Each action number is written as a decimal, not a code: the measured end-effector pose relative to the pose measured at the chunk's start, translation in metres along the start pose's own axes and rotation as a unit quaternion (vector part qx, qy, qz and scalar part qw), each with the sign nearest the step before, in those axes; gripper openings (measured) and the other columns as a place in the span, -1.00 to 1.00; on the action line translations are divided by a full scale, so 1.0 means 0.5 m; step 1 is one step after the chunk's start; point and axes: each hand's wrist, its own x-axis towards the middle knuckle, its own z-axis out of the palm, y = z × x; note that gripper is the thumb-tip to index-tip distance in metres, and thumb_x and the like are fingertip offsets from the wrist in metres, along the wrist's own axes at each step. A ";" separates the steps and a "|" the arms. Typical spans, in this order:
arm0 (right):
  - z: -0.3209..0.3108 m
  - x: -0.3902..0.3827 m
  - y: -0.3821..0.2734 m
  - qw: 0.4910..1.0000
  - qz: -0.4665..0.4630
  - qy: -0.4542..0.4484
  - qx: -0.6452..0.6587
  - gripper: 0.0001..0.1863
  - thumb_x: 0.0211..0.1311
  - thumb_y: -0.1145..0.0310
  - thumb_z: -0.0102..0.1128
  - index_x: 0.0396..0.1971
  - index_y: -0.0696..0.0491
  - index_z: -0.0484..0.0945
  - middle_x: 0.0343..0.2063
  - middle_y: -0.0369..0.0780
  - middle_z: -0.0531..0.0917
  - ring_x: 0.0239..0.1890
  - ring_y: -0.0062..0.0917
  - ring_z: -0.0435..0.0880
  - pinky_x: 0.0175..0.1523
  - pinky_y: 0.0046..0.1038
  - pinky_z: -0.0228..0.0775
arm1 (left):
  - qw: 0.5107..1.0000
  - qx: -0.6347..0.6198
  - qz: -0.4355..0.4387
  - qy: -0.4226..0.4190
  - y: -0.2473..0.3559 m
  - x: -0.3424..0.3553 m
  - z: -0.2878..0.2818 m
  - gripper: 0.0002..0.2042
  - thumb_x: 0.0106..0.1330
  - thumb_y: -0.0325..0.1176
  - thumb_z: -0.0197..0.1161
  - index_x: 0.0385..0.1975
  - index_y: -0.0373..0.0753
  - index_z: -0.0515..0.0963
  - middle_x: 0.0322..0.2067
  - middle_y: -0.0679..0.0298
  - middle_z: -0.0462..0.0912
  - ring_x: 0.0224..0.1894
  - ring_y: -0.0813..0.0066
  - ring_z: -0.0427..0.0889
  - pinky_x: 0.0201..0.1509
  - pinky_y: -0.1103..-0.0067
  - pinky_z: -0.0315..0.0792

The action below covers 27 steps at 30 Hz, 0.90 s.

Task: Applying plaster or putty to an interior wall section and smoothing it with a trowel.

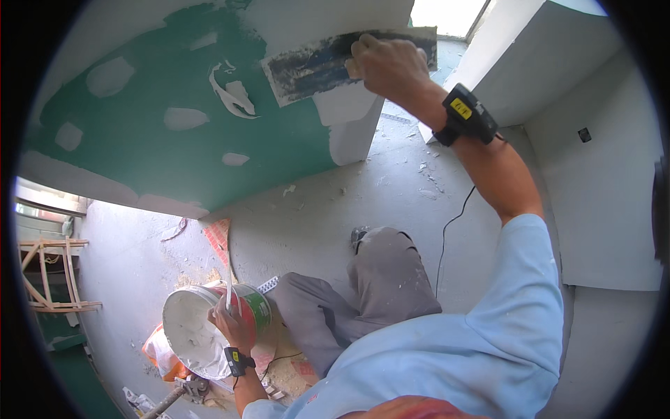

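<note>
Right hand was clamped on the trowel, blade lay over the patched green board, left hand was at the paste bucket, its grip could not be determined

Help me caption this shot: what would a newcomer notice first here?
The large green panel with pale patches at upper left stands out. At top centre, the right hand grips a wide trowel. At lower left, the left hand is at a bucket holding white paste.
</note>
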 end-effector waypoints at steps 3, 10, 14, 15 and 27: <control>0.127 -0.080 -0.066 0.996 0.003 -0.037 0.083 -0.95 -0.06 0.46 0.06 -0.53 0.10 0.45 -0.52 -0.23 0.51 -0.48 -0.41 0.61 -0.40 -0.39 0.43 | 0.993 -0.006 -0.109 -0.048 -0.026 -0.036 -0.017 -0.69 0.17 -0.51 -0.02 -0.06 -0.40 0.30 -0.20 -0.11 0.40 -0.05 -0.10 0.24 0.07 0.22 0.11; 0.383 -0.236 -0.129 0.995 -0.002 0.045 0.086 -0.90 -0.14 0.37 0.17 -0.67 0.05 0.47 -0.62 -0.28 0.48 -0.58 -0.54 0.57 -0.46 -0.50 0.39 | 0.978 -0.009 -0.205 -0.043 -0.071 -0.083 0.001 -0.64 0.15 -0.50 -0.04 -0.05 -0.48 0.23 -0.13 -0.23 0.31 0.01 -0.19 0.21 0.10 0.17 0.09; 0.497 -0.309 -0.149 0.993 0.013 0.030 0.111 -0.88 -0.14 0.36 0.13 -0.66 0.03 0.40 -0.61 -0.28 0.44 -0.57 -0.51 0.53 -0.46 -0.47 0.35 | 0.972 -0.010 -0.227 -0.058 -0.057 -0.074 -0.007 -0.63 0.19 -0.44 -0.05 -0.03 -0.51 0.21 -0.05 -0.30 0.24 0.08 -0.24 0.16 0.13 0.17 0.07; 0.522 -0.329 -0.154 0.993 0.016 0.028 0.115 -0.88 -0.14 0.36 0.13 -0.66 0.03 0.40 -0.61 -0.28 0.44 -0.57 -0.51 0.53 -0.46 -0.47 0.35 | 0.971 -0.020 -0.228 -0.067 -0.057 -0.074 -0.005 -0.62 0.20 -0.42 -0.05 -0.03 -0.53 0.20 -0.04 -0.32 0.22 0.08 -0.25 0.16 0.14 0.18 0.07; 0.400 -0.440 -0.113 0.833 0.212 -0.216 0.464 -0.82 -0.17 0.48 0.20 -0.44 0.04 0.54 -0.43 -0.18 0.57 -0.16 -0.47 0.50 0.06 -0.31 0.24 | 0.950 -0.116 -0.285 0.048 -0.003 -0.057 0.078 -0.57 0.35 -0.13 -0.16 -0.12 -0.49 0.24 -0.42 0.17 0.42 -0.43 0.45 0.40 -0.38 0.56 0.31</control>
